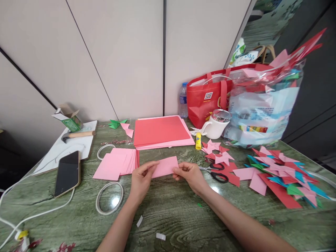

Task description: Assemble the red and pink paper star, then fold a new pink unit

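Note:
A folded pink paper [166, 167] is stretched between my two hands, just above the green table. My left hand [141, 180] pinches its left end, thumb on top. At the right end my right hand [189, 176] grips the lower corner between thumb and fingers. Left of my left hand lies a fanned stack of pink paper squares [111, 164]. Red and pink sheets [161, 131] are piled behind the held paper. Black-handled scissors [217, 171] rest just right of my right hand, beside folded red and pink paper pieces [216, 152].
Tape rolls [98, 203] and a phone [67, 174] lie to the left, near a hammer [78, 135] on a white board. A glue stick [198, 141], a white mug [215, 127], a red bag [204, 101] and a heap of folded papers [285, 171] stand or lie right.

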`<move>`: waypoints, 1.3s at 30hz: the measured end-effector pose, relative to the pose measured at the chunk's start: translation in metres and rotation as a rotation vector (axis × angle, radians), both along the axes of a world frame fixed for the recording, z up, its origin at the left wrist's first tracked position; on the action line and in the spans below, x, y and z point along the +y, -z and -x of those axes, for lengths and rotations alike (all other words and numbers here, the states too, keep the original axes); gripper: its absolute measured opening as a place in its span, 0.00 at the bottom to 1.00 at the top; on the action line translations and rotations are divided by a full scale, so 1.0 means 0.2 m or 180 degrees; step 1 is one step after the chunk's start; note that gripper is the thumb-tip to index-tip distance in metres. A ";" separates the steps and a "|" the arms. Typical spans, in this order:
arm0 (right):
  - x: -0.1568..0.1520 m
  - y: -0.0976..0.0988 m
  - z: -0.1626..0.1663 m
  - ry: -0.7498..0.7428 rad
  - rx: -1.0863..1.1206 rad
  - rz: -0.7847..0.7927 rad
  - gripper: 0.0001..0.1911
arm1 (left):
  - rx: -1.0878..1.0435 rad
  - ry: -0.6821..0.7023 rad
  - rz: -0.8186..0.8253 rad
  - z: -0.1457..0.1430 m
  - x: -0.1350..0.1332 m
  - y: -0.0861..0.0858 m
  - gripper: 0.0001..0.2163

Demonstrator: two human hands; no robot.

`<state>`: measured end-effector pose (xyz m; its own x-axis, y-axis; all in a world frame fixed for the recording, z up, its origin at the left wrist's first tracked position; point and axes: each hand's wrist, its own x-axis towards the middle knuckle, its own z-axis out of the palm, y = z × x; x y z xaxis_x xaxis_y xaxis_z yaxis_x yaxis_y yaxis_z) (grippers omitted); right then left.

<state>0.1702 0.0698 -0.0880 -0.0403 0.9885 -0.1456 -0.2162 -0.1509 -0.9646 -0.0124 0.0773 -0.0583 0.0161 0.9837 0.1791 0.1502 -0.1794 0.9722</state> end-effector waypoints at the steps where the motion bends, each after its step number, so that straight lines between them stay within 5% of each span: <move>1: 0.00 0.01 0.00 0.0006 0.0032 -0.0013 0.18 | 0.0023 0.0001 -0.0022 0.00 0.00 0.00 0.10; 8: 0.00 0.01 0.00 -0.0078 0.0134 -0.0275 0.27 | 0.0216 0.0392 0.0007 -0.01 -0.01 0.01 0.08; 12: -0.01 0.00 0.00 -0.0070 -0.0132 -0.0356 0.21 | 0.0141 0.0519 0.0171 -0.04 -0.02 0.01 0.09; 21: 0.00 0.02 -0.01 0.0171 -0.0330 -0.0376 0.15 | -0.0768 0.0898 0.1228 -0.05 -0.03 0.00 0.29; 28: 0.01 0.02 -0.01 0.0240 -0.0432 -0.0491 0.16 | -0.0825 0.0957 0.1661 -0.07 -0.04 0.03 0.20; 39: 0.00 0.03 0.00 0.0335 -0.0525 -0.0641 0.16 | -0.0742 0.0903 0.1919 -0.07 -0.04 0.03 0.22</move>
<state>0.1700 0.0694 -0.0949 0.0721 0.9957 0.0582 -0.0582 0.0625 -0.9963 0.0012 0.0685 -0.0636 0.3143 0.8760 -0.3659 -0.0468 0.3993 0.9156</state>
